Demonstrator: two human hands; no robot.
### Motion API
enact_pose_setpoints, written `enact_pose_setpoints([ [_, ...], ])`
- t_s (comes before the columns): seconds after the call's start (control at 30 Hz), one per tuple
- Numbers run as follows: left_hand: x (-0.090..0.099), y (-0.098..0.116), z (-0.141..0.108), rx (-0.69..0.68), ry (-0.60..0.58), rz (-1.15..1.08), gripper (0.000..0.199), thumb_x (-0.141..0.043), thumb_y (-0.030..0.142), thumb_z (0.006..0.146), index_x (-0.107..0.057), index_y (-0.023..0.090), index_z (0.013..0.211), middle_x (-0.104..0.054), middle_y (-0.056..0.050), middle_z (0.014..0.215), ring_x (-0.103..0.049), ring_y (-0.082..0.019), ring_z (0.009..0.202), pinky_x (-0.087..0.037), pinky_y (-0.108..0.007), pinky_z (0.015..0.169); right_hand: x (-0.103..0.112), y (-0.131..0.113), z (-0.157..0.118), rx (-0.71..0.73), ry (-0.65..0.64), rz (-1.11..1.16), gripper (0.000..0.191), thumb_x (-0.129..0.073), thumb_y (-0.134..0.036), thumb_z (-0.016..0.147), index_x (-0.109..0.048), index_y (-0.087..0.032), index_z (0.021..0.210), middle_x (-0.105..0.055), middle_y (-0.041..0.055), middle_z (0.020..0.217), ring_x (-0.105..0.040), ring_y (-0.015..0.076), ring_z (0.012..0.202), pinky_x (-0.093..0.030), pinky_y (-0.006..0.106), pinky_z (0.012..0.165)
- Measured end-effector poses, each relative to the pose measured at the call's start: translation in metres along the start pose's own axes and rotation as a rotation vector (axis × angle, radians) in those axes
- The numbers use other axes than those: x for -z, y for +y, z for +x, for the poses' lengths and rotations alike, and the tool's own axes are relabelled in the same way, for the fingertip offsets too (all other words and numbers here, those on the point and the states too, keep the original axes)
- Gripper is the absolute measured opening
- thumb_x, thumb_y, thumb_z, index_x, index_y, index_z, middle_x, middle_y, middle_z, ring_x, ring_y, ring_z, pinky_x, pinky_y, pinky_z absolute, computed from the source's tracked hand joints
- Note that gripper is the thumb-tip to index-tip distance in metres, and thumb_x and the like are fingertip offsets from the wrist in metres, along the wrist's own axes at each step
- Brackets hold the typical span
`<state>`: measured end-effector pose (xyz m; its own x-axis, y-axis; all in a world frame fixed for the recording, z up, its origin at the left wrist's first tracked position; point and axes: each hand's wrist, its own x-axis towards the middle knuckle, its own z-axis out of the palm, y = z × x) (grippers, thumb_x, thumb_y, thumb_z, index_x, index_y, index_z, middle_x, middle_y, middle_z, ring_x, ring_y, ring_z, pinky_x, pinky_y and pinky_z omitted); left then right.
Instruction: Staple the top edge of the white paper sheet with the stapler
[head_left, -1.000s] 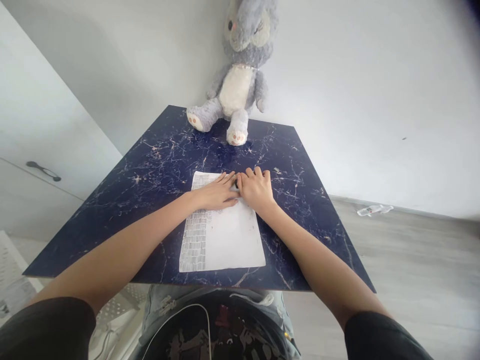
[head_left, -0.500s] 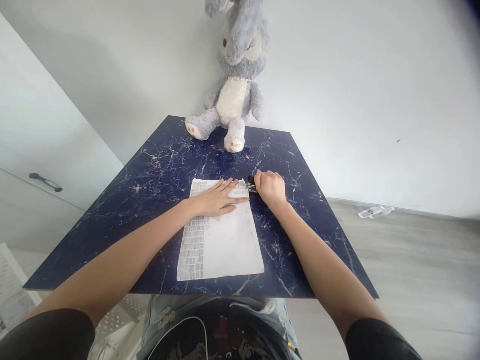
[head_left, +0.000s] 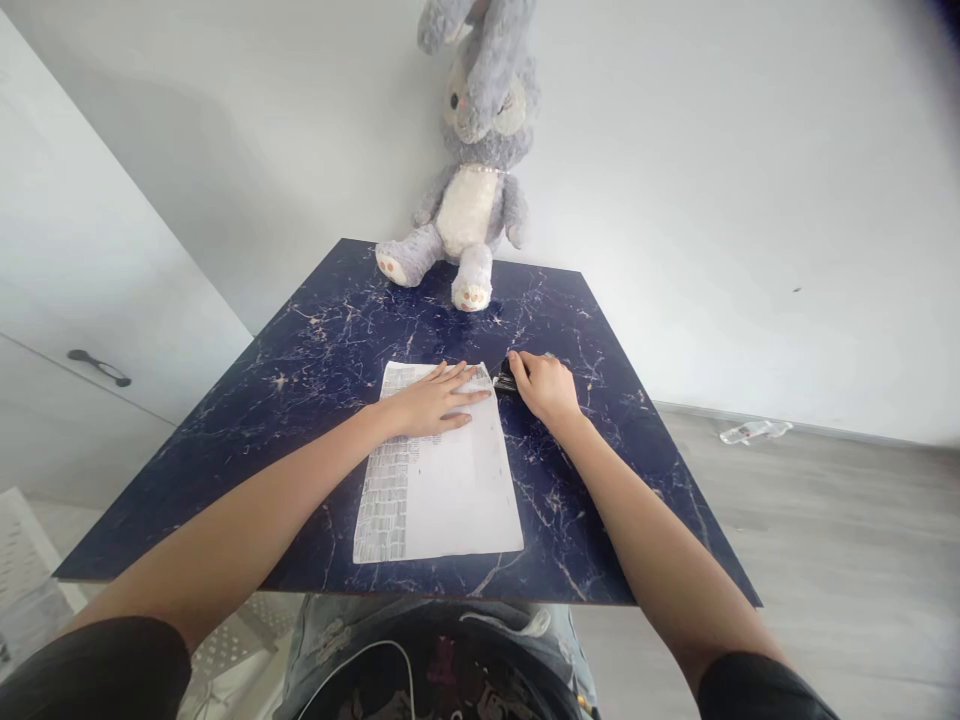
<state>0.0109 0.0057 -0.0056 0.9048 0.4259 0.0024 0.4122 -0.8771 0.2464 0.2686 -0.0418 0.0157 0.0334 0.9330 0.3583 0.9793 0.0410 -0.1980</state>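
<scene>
A sheet of paper with rows of dense print down its left side and along its top lies on the dark blue marbled table. My left hand rests flat across its upper part, fingers spread. Beside the paper's upper right edge, my right hand is closed around a black stapler. Only the stapler's front end shows, pointing left at the paper's edge; the rest is hidden by my fingers. Whether it touches the sheet I cannot tell.
A grey plush rabbit sits at the table's back edge against the wall. A cabinet door with a dark handle stands to the left. On the floor at right lies a clear plastic item.
My right hand has drawn the stapler slightly to the right relative to the paper, and its jaws look closer together. My left hand stays on the sheet. The view has shifted a little.
</scene>
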Motion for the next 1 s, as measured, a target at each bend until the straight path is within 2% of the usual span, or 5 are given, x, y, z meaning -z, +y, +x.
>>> enact_pose_setpoints([
  [0.13, -0.0003, -0.0008, 0.0006, 0.008, 0.039, 0.033, 0.06, -0.039, 0.051, 0.111, -0.035, 0.029, 0.167, -0.02, -0.006, 0.176, -0.015, -0.028, 0.165, -0.009, -0.053, 0.133, -0.0001, 0.0001, 0.0, 0.001, 0.003, 0.013, 0.058, -0.034, -0.052, 0.112, -0.071, -0.021, 0.08, -0.073, 0.0092, 0.078, -0.064, 0.0215, 0.072, -0.028, 0.031, 0.064],
  [0.27, 0.0013, -0.0016, 0.0007, -0.006, 0.112, 0.09, 0.053, -0.042, 0.044, 0.11, -0.052, 0.024, 0.158, -0.041, -0.009, 0.169, -0.031, -0.028, 0.16, -0.011, -0.056, 0.132, -0.0008, -0.0002, 0.0003, -0.002, 0.006, 0.011, 0.056, -0.035, -0.051, 0.112, -0.072, -0.021, 0.081, -0.073, 0.0091, 0.078, -0.065, 0.0215, 0.072, -0.027, 0.032, 0.063],
  [0.47, 0.0029, -0.004, 0.001, -0.08, 0.301, 0.065, 0.039, -0.044, 0.034, 0.109, -0.079, 0.023, 0.119, -0.078, -0.008, 0.125, -0.071, -0.024, 0.119, -0.043, -0.048, 0.114, 0.0003, -0.0011, -0.0007, -0.01, 0.0, 0.021, 0.056, -0.034, -0.05, 0.112, -0.07, -0.021, 0.079, -0.072, 0.0083, 0.077, -0.063, 0.0205, 0.07, -0.025, 0.032, 0.063],
  [0.73, 0.006, -0.0035, 0.001, -0.115, 0.324, 0.072, 0.035, -0.044, 0.028, 0.11, -0.079, 0.023, 0.114, -0.079, -0.007, 0.118, -0.07, -0.023, 0.11, -0.044, -0.044, 0.104, 0.0024, -0.0032, -0.0011, -0.014, -0.012, 0.014, 0.054, -0.035, -0.05, 0.112, -0.067, -0.021, 0.078, -0.071, 0.0078, 0.077, -0.063, 0.0207, 0.073, -0.026, 0.031, 0.064],
  [1.0, -0.0011, -0.0069, 0.0018, -0.124, 0.31, 0.149, 0.036, -0.046, 0.026, 0.109, -0.072, 0.022, 0.133, -0.068, -0.012, 0.126, -0.062, -0.027, 0.112, -0.044, -0.042, 0.094, 0.0017, -0.001, -0.0035, -0.089, 0.024, 0.152, 0.054, -0.031, -0.051, 0.111, -0.065, -0.021, 0.082, -0.069, 0.0083, 0.079, -0.062, 0.0224, 0.075, -0.032, 0.031, 0.068],
])
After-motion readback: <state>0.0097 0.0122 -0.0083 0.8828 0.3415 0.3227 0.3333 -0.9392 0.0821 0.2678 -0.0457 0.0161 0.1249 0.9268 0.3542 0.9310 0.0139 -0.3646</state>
